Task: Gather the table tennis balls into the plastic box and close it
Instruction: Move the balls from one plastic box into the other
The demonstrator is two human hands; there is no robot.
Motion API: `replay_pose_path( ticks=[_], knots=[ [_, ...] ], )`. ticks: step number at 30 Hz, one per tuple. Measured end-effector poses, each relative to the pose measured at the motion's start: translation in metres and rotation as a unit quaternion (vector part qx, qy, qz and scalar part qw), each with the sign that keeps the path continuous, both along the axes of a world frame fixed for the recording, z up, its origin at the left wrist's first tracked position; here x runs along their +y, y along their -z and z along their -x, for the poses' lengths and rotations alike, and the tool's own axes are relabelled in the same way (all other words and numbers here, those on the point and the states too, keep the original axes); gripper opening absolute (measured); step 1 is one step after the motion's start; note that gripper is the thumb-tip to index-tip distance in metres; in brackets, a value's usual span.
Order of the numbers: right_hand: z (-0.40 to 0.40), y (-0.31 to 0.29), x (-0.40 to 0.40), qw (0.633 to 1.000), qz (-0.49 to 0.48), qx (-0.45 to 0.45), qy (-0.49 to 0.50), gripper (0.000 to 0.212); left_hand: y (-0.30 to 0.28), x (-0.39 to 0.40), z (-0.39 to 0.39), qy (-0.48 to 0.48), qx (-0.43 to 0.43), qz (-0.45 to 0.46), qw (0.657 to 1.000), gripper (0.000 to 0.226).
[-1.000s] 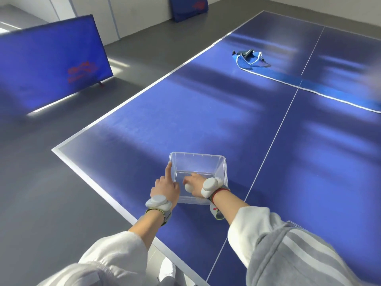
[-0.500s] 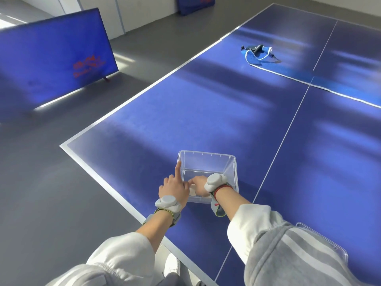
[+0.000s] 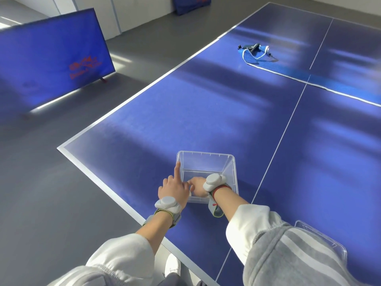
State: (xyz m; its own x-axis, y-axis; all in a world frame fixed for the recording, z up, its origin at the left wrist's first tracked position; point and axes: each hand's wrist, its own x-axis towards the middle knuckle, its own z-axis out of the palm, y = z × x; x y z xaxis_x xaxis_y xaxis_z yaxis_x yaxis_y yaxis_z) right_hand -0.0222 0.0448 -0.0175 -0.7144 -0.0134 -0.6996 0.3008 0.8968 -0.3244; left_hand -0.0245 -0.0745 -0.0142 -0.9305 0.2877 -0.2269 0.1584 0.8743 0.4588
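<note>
a clear plastic box is sitting open on the blue table tennis table, near the table's near-left corner and just left of the white centre line. both hands are meeting at the box's near-left part.

the left hand is reaching forward from a white sleeve, the forearm angling up and to the right. its index finger is pointing straight ahead, the tip touching the box's left rim, while the other fingers are curling loosely under the palm; whether they are pressing the outer wall cannot be told. a grey wrist device is sitting on the back of this wrist.

the right hand is dipping inside the box, the wrist bending down over the near wall and the forearm coming in from the right. its fingers are curling inward toward the left hand. a small white patch is showing just beneath them at the box wall, perhaps a table tennis ball, but whether the fingers are gripping it cannot be told. a second grey device and a red cord are circling this wrist.

a clear lid is lying on the table at the near right, partly hidden behind the grey striped sleeve. a folded blue net is lying far up the table.
</note>
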Motion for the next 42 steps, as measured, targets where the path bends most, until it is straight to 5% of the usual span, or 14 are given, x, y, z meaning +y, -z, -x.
replay_pose_path(
  ticks=[9, 18, 33, 36, 39, 42],
  knots=[
    [-0.004, -0.014, 0.003, 0.991, 0.023, 0.114, 0.072, 0.045, -0.001, -0.002, 0.0, 0.011, 0.033, 0.007, 0.999, 0.057],
    [-0.033, -0.05, 0.032, 0.938, 0.012, 0.277, 0.209, 0.04, -0.004, 0.002, 0.004, 0.024, 0.064, -0.041, 0.997, 0.05],
    [-0.103, -0.042, 0.049, 0.9, -0.067, 0.326, 0.283, 0.036, -0.005, 0.003, 0.0, 0.032, 0.043, -0.099, 0.994, 0.053],
    [-0.119, -0.037, 0.043, 0.906, -0.073, 0.327, 0.259, 0.044, -0.004, 0.001, -0.005, 0.142, 0.15, -0.045, 0.977, 0.063],
    [-0.135, -0.026, 0.038, 0.922, -0.098, 0.321, 0.194, 0.055, 0.001, -0.003, -0.02, 0.328, 0.238, 0.027, 0.914, 0.059],
    [-0.147, -0.011, 0.035, 0.942, -0.122, 0.28, 0.141, 0.058, 0.009, -0.005, -0.035, 0.325, 0.235, 0.071, 0.913, 0.059]
  ],
)
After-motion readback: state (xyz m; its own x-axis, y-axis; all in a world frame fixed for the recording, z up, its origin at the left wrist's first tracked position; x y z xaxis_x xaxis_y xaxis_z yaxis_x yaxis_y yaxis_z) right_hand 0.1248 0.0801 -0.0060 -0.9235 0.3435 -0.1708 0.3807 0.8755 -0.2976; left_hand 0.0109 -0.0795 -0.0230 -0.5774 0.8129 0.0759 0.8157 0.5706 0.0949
